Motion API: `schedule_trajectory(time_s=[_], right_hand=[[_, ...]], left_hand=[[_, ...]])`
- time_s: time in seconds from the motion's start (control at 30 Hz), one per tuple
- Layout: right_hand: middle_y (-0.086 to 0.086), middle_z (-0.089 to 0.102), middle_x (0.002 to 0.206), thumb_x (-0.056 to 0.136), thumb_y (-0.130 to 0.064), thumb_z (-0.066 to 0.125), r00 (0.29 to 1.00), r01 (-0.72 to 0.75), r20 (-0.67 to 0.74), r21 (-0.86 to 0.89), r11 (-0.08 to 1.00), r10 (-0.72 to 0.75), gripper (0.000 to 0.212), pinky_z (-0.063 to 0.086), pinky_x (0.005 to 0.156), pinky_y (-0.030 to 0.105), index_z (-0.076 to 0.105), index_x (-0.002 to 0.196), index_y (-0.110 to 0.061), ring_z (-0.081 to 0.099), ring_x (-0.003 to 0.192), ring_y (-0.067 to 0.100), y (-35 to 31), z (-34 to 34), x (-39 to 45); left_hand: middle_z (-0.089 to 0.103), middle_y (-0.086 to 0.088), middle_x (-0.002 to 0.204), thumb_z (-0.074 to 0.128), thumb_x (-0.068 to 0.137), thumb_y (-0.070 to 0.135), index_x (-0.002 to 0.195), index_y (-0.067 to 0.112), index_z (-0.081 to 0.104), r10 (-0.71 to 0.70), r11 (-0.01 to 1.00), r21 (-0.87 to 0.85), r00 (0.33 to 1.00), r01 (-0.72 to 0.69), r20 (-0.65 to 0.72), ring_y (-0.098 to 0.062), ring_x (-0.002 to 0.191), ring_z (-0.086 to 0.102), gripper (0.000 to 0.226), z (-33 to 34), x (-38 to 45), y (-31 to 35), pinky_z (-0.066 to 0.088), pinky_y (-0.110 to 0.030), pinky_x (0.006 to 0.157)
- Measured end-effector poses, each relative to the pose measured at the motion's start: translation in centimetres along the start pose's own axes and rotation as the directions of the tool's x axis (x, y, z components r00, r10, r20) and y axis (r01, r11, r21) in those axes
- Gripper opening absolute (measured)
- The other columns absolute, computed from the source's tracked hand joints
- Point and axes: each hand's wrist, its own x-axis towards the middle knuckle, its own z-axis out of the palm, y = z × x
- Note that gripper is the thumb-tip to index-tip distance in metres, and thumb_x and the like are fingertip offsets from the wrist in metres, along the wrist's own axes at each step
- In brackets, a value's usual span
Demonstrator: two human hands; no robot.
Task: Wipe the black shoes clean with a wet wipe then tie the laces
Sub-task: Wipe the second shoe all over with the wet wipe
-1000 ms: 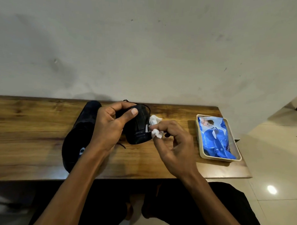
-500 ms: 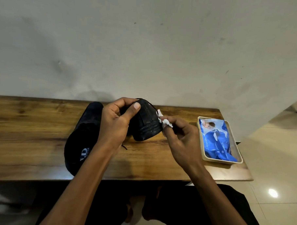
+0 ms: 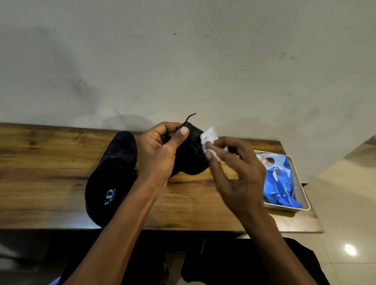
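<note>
My left hand (image 3: 158, 149) grips a black shoe (image 3: 190, 157), tilted up above the wooden table (image 3: 41, 168), with a black lace end (image 3: 190, 116) sticking up behind it. My right hand (image 3: 237, 172) pinches a white wet wipe (image 3: 208, 138) and presses it against the right side of that shoe. A second black shoe (image 3: 112, 177) lies flat on the table to the left, opening toward me, a white logo on its insole. My left forearm covers part of it.
A cream tray (image 3: 303, 190) holding a blue pack of wet wipes (image 3: 278, 180) sits at the table's right end. A pale wall stands right behind the table. Tiled floor lies to the right. My dark-clothed legs are under the table edge.
The held shoe has been lifted and tilted further up. My right hand with the wipe has slid upward along the shoe's side. The lace end now pokes above it.
</note>
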Motion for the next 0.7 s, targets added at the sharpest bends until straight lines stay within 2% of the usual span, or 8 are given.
schedule_trajectory(time_s=[0.07,0.13,0.23,0.3,0.43,0.57,0.63,0.7], right_hand=[[0.005,0.071,0.105,0.093,-0.009,0.071,0.972,-0.232,0.005,0.201,0.952,0.235,0.017,0.057,0.078,0.035,0.077,0.109,-0.008,0.068,0.098,0.016,0.4,0.1,0.5],[0.005,0.072,0.106,0.093,-0.008,0.07,0.967,-0.253,0.03,0.231,0.939,0.253,0.017,0.057,0.08,0.033,0.077,0.109,-0.008,0.068,0.101,0.015,0.3,0.1,0.5],[0.009,0.071,0.108,0.089,-0.006,0.074,0.999,0.024,0.033,0.064,0.998,-0.026,0.017,0.051,0.087,0.027,0.077,0.106,-0.004,0.066,0.103,0.021,-0.6,-0.2,0.0],[0.013,0.071,0.109,0.086,-0.003,0.076,0.972,0.213,0.103,-0.005,0.977,-0.212,0.015,0.049,0.091,0.031,0.078,0.101,0.0,0.064,0.102,0.028,-1.1,0.1,-0.7],[0.014,0.072,0.108,0.089,-0.001,0.073,0.917,0.372,0.18,-0.068,0.926,-0.355,0.013,0.05,0.093,0.037,0.077,0.101,0.004,0.063,0.105,0.031,-1.0,0.9,-1.5],[0.012,0.072,0.103,0.084,-0.001,0.078,0.967,0.255,0.006,-0.001,0.967,-0.255,0.014,0.049,0.091,0.032,0.078,0.098,0.001,0.063,0.099,0.03,-0.9,0.5,-0.2],[0.009,0.072,0.103,0.084,0.0,0.079,0.993,0.103,-0.071,0.106,0.989,-0.096,0.016,0.051,0.086,0.031,0.078,0.099,-0.002,0.066,0.099,0.026,-1.0,0.6,0.2],[0.006,0.073,0.103,0.087,-0.001,0.076,0.995,-0.068,-0.061,0.239,0.969,0.084,0.016,0.054,0.083,0.031,0.078,0.102,-0.005,0.068,0.1,0.022,-1.0,0.9,0.6]], left_hand=[[0.074,-0.005,0.087,0.071,0.088,0.01,0.089,0.015,0.073,0.006,1.0,0.018,1.0,-0.006,0.007,-0.019,0.087,0.07,0.005,0.0,-0.1,-0.1,0.057,-0.029,0.076],[0.074,-0.004,0.089,0.071,0.089,0.01,0.089,0.015,0.072,0.006,1.0,0.023,1.0,-0.007,0.013,-0.019,0.089,0.07,0.005,0.1,-0.2,0.0,0.057,-0.029,0.077],[0.074,-0.001,0.084,0.07,0.089,0.01,0.089,0.014,0.072,0.019,1.0,0.019,1.0,-0.019,0.001,-0.016,0.084,0.07,0.005,0.0,-0.2,0.2,0.056,-0.026,0.074],[0.072,0.004,0.078,0.069,0.089,0.007,0.087,0.014,0.071,0.022,1.0,0.006,1.0,-0.022,-0.018,-0.009,0.077,0.068,0.008,0.1,-0.1,0.4,0.054,-0.022,0.071],[0.07,0.008,0.071,0.068,0.09,0.005,0.082,0.012,0.07,0.009,0.999,-0.033,0.999,-0.01,-0.045,-0.004,0.072,0.065,0.011,0.3,-0.1,0.9,0.052,-0.017,0.069],[0.071,0.002,0.074,0.067,0.09,0.005,0.083,0.011,0.07,-0.026,0.991,-0.133,0.999,0.022,-0.026,-0.012,0.075,0.066,0.01,0.1,-0.4,1.4,0.055,-0.027,0.073],[0.072,-0.003,0.078,0.067,0.09,0.004,0.083,0.01,0.071,-0.04,0.985,-0.17,0.999,0.037,-0.017,-0.019,0.079,0.068,0.009,-0.2,-0.5,1.4,0.056,-0.034,0.077],[0.072,-0.004,0.078,0.067,0.089,0.003,0.081,0.01,0.07,-0.045,0.982,-0.186,0.999,0.041,-0.016,-0.019,0.079,0.068,0.011,-0.4,-0.4,1.5,0.057,-0.036,0.079]])
